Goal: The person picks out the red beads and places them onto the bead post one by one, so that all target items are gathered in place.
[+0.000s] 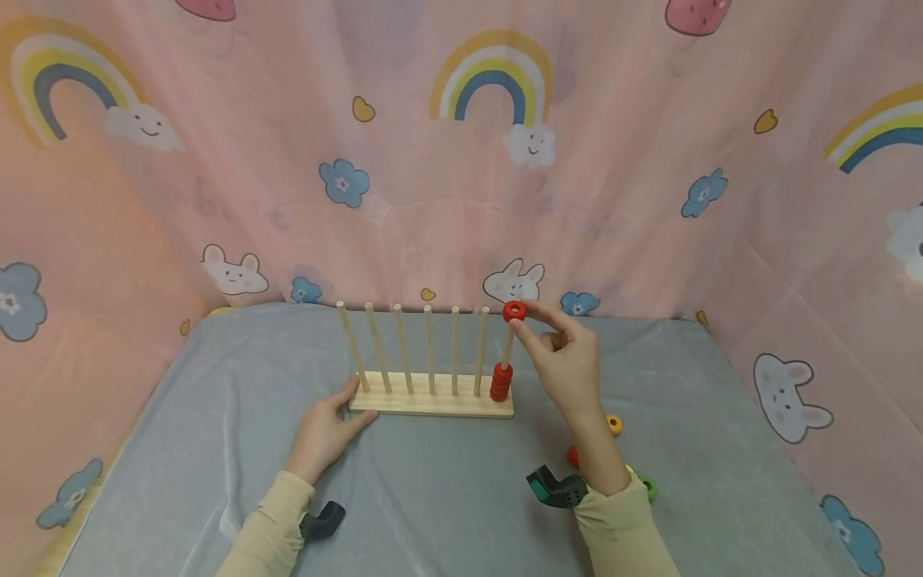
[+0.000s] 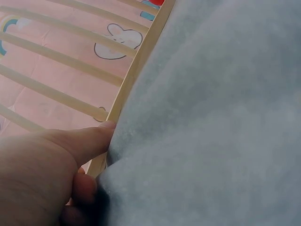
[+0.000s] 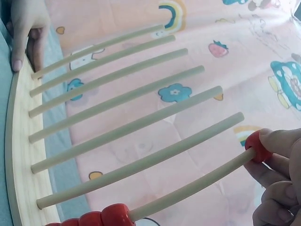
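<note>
A wooden peg rack (image 1: 433, 405) with a row of upright pegs stands on the cloth. Several red beads (image 1: 501, 383) are stacked at the bottom of its rightmost peg. My right hand (image 1: 570, 361) pinches another red bead (image 3: 257, 146) between thumb and fingers at the top of that same peg; in the right wrist view the peg's tip meets the bead. At the rack's left end, my left hand (image 1: 324, 429) grips the base, thumb on the front edge and fingers behind. The left wrist view shows the thumb (image 2: 96, 141) against the base's edge.
Right of the rack, partly hidden by the right forearm, lie loose beads: an orange one (image 1: 614, 424), a red one (image 1: 573, 456), a green one (image 1: 650, 488) and a bit of yellow. Grey cloth (image 1: 433, 497) covers the table. A patterned pink curtain (image 1: 447, 224) hangs behind.
</note>
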Available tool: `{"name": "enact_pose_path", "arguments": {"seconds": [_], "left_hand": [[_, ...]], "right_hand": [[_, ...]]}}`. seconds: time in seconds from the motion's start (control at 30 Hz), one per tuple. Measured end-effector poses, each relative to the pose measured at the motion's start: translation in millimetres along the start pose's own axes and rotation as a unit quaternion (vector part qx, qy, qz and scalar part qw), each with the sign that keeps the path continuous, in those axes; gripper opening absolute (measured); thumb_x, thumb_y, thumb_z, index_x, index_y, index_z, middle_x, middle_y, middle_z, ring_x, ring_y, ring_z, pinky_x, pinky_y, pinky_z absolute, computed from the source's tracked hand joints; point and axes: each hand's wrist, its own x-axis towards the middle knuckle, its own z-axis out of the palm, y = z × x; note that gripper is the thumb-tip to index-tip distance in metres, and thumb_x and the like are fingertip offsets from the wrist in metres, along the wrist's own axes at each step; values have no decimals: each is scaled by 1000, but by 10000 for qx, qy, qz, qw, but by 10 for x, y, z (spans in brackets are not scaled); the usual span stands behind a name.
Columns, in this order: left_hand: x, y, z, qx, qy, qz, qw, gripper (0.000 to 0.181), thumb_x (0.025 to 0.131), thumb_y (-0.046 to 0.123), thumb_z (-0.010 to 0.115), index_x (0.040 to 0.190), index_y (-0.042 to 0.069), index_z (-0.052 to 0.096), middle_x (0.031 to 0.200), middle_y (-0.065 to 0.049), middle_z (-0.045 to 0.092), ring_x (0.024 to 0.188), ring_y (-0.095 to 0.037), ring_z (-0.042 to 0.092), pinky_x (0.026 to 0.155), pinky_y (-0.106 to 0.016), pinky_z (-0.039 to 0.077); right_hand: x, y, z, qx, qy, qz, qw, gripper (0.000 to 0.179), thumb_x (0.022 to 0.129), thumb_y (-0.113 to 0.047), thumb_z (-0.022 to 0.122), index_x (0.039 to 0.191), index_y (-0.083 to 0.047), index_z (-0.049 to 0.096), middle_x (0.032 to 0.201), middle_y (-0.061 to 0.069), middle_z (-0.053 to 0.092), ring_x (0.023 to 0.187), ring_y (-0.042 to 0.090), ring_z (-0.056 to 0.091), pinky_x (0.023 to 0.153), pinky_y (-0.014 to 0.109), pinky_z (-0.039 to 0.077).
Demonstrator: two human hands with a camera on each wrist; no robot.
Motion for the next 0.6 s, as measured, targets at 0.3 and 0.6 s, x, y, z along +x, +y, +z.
{"name": "enact_pose_path", "arguments": {"seconds": [0.3,0.6], "left_hand": [[4,5,3,-4,16,-1,10000,75,93,29,84,155,2,51,152,-23,54,132,-44,61,104,-57,51],[-2,16,-2,39,19,-2,10000,75,93,29,85,154,2,52,150,-24,55,134,-45,59,106,-59,50]], "right_hand": [[-6,-15,-12,-243,-57,124,9996,32,94,-15,84,125,-9,79,54,-1,33,44,10,26,43,24,20],[-13,-26,-36,-342,-160,100,9992,33,94,-16,84,126,-9,78,55,1,33,44,12,26,43,25,20]]}}
